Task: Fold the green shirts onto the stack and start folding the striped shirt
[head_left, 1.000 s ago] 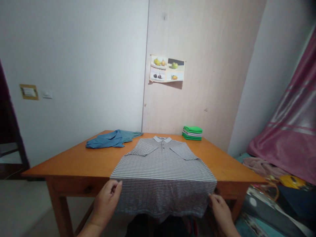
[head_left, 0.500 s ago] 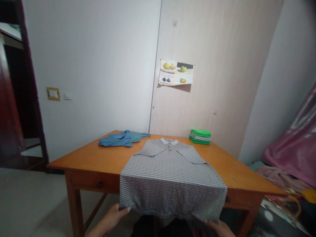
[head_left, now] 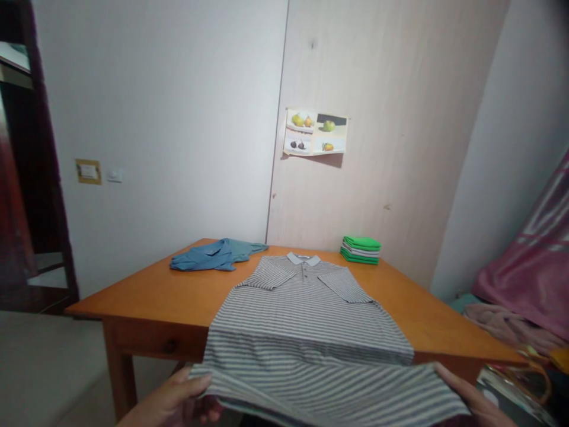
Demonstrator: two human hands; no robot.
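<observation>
The shirt [head_left: 306, 320] hem is now lifting off the table [head_left: 146, 293] edge, left hand [head_left: 171, 400] and right hand [head_left: 469, 397] each pinching a corner.

blue shirt [head_left: 217, 255], green folded stack [head_left: 361, 249], fruit poster [head_left: 315, 132]

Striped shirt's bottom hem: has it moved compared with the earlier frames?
Yes. The striped shirt's hem hung down over the table's front edge earlier; now both hands, left hand and right hand, hold it lifted outward, above that edge.
</observation>
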